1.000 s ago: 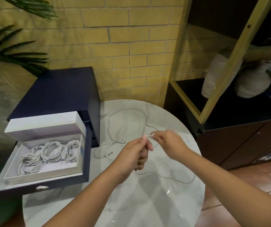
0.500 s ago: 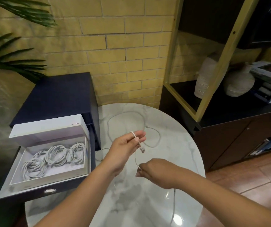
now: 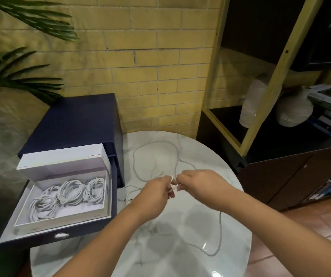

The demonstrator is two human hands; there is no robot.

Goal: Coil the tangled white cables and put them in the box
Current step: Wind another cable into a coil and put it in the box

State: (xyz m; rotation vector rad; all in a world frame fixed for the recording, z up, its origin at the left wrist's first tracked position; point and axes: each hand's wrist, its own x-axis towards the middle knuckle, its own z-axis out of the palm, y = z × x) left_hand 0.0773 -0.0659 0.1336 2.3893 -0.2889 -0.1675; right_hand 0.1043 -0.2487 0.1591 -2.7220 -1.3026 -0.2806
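No legible text or label — anywhere

We are looking down at a round marble counter (image 3: 170, 256) standing near a yellow brick wall (image 3: 150, 56). A navy drawer cabinet (image 3: 76, 120) is sitting at its left with one drawer pulled open, and palm leaves (image 3: 20, 72) are hanging above it. At right a yellow-framed shelf (image 3: 270, 86) is holding two ribbed pale vases (image 3: 294, 108) beside stacked books (image 3: 330, 112), above terracotta floor tiles (image 3: 324, 212).

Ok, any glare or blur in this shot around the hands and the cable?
Head view: a bright glare spot sits on the round white marble table near the bottom edge; the left hand and right hand, pinching the thin white cable, look slightly soft.
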